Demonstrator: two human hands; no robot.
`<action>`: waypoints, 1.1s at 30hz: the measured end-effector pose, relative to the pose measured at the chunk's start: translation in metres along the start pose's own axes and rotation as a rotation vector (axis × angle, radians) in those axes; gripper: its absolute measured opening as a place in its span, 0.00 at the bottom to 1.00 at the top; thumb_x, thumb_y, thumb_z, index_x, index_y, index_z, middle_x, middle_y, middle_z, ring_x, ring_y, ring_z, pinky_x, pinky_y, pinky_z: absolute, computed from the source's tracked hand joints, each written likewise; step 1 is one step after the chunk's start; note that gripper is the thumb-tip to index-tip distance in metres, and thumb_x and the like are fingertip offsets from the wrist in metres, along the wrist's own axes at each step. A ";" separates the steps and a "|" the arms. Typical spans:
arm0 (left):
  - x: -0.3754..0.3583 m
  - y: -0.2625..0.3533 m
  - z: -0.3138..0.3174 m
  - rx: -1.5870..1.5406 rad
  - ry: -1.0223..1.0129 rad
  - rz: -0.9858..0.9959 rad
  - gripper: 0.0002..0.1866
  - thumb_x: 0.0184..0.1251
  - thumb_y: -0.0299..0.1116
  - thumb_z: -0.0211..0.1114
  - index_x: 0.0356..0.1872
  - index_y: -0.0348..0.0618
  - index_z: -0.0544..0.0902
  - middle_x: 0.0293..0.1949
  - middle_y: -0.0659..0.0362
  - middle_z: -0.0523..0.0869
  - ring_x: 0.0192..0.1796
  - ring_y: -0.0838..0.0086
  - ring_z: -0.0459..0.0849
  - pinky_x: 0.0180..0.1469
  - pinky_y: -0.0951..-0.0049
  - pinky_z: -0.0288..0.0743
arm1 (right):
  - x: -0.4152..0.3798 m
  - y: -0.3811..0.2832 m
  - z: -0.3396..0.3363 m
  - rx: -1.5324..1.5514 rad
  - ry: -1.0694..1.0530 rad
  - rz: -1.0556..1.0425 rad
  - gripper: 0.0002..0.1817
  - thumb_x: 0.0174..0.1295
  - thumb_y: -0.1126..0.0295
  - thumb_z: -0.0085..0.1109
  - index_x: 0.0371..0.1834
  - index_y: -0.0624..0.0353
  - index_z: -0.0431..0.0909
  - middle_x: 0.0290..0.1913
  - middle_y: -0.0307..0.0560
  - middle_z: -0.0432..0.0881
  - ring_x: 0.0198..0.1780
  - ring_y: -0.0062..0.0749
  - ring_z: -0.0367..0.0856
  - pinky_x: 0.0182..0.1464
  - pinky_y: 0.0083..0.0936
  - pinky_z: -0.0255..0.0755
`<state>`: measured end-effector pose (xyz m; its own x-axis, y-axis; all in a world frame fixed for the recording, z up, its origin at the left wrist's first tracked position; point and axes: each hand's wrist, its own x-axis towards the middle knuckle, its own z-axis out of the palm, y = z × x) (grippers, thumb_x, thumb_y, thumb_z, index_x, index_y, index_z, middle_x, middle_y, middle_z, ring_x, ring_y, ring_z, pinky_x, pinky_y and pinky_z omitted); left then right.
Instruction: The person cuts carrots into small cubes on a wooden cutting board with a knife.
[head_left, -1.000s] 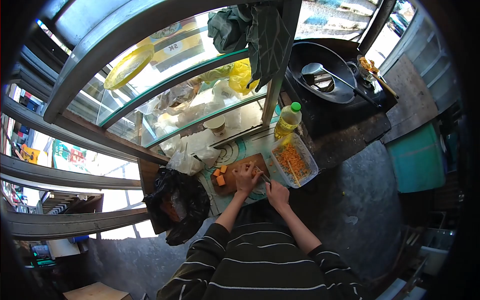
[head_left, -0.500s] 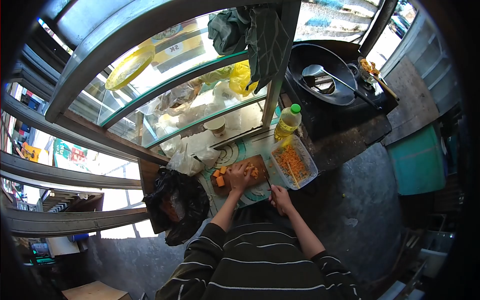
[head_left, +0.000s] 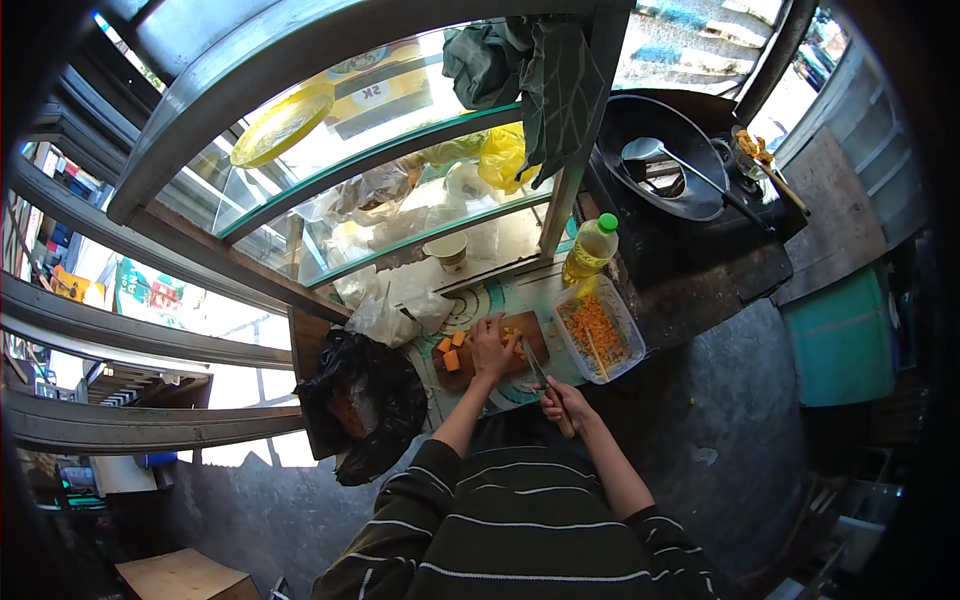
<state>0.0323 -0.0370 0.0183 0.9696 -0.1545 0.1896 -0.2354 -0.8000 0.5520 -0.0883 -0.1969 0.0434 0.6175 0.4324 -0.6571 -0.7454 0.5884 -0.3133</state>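
Observation:
My right hand (head_left: pixel 568 404) is closed round the wooden handle of a knife (head_left: pixel 536 366). The blade points up and away, its tip at the right part of a brown cutting board (head_left: pixel 488 376). On that board my left hand (head_left: pixel 490 352) rests with bent fingers on orange vegetable pieces (head_left: pixel 513 342), which it partly hides. Several larger orange vegetable chunks (head_left: pixel 451 360) lie left of this hand. Right of the board stands a clear plastic container (head_left: pixel 632 352) of finely cut orange bits (head_left: pixel 597 328), with a light stick in it.
Behind the container stands an oil bottle (head_left: pixel 592 250) with a green cap. A wok (head_left: pixel 690 197) with a ladle sits on the stove at the back right. A black plastic bag (head_left: pixel 395 385) lies left of the board. The glass case (head_left: pixel 400 245) rises behind.
The knife has swung up, so its blade now shows over the board's right side. My left hand stays on the orange pieces. The whole view has shifted slightly.

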 end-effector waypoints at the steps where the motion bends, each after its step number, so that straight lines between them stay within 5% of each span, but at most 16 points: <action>1: 0.000 -0.003 0.003 0.005 0.013 -0.017 0.25 0.52 0.47 0.64 0.51 0.50 0.74 0.41 0.59 0.71 0.47 0.68 0.69 0.44 0.62 0.59 | -0.004 0.001 0.001 -0.030 0.040 0.012 0.22 0.67 0.51 0.38 0.49 0.59 0.66 0.20 0.37 0.66 0.13 0.17 0.58 0.15 0.13 0.53; 10: -0.002 -0.028 -0.009 -0.051 0.124 -0.012 0.08 0.53 0.38 0.64 0.28 0.45 0.83 0.34 0.62 0.77 0.43 0.67 0.74 0.43 0.63 0.62 | 0.001 0.020 0.016 -0.617 0.451 -0.296 0.17 0.65 0.58 0.43 0.35 0.62 0.73 0.16 0.40 0.70 0.12 0.21 0.66 0.14 0.19 0.59; 15: -0.004 -0.044 -0.051 -0.040 0.231 -0.127 0.07 0.54 0.38 0.62 0.29 0.48 0.83 0.33 0.62 0.77 0.42 0.68 0.74 0.45 0.64 0.60 | 0.033 0.034 0.025 -0.941 0.368 -0.382 0.17 0.63 0.60 0.45 0.32 0.65 0.75 0.17 0.43 0.74 0.16 0.23 0.73 0.18 0.22 0.65; 17: -0.008 -0.055 -0.062 -0.015 0.237 -0.152 0.07 0.56 0.38 0.62 0.30 0.49 0.83 0.34 0.63 0.76 0.43 0.69 0.73 0.47 0.64 0.58 | 0.063 0.047 0.009 -1.315 0.392 -0.658 0.19 0.63 0.59 0.46 0.31 0.67 0.75 0.18 0.44 0.74 0.18 0.26 0.74 0.21 0.24 0.65; 21: -0.013 -0.068 -0.078 0.081 0.123 -0.184 0.07 0.55 0.38 0.62 0.33 0.51 0.83 0.36 0.63 0.76 0.45 0.69 0.72 0.47 0.63 0.59 | 0.075 0.045 0.000 -1.302 0.430 -0.785 0.19 0.63 0.59 0.46 0.30 0.67 0.75 0.18 0.45 0.73 0.19 0.27 0.74 0.22 0.27 0.65; 23: -0.015 -0.074 -0.079 0.108 0.080 -0.196 0.07 0.55 0.38 0.62 0.34 0.52 0.82 0.36 0.63 0.75 0.45 0.70 0.72 0.47 0.63 0.59 | 0.064 0.035 0.003 -1.061 0.520 -0.429 0.19 0.62 0.58 0.43 0.34 0.66 0.75 0.32 0.61 0.78 0.39 0.54 0.76 0.40 0.37 0.67; 28: -0.009 -0.078 -0.072 0.219 0.015 -0.161 0.11 0.53 0.40 0.63 0.36 0.51 0.82 0.37 0.63 0.75 0.47 0.70 0.71 0.47 0.60 0.58 | 0.066 0.034 -0.002 -1.002 0.556 -0.474 0.19 0.61 0.58 0.44 0.30 0.66 0.76 0.31 0.60 0.78 0.38 0.53 0.76 0.40 0.36 0.67; 30: -0.005 -0.074 -0.067 0.248 -0.006 -0.142 0.13 0.51 0.41 0.63 0.38 0.52 0.81 0.38 0.63 0.75 0.48 0.69 0.70 0.49 0.58 0.58 | 0.071 0.037 0.003 -1.046 0.452 -0.598 0.18 0.64 0.60 0.44 0.27 0.64 0.74 0.14 0.39 0.67 0.14 0.21 0.67 0.17 0.21 0.61; 33: 0.004 -0.063 -0.060 0.296 -0.070 -0.111 0.18 0.48 0.42 0.65 0.43 0.53 0.79 0.39 0.62 0.75 0.49 0.68 0.69 0.52 0.52 0.56 | 0.072 0.035 0.011 -0.871 0.448 -0.457 0.18 0.65 0.59 0.43 0.27 0.63 0.73 0.14 0.39 0.66 0.13 0.21 0.65 0.16 0.20 0.59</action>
<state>0.0468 0.0478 0.0324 0.9929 -0.0881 0.0794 -0.1083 -0.9464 0.3043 -0.0674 -0.1378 -0.0073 0.8661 -0.0977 -0.4902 -0.4995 -0.1339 -0.8559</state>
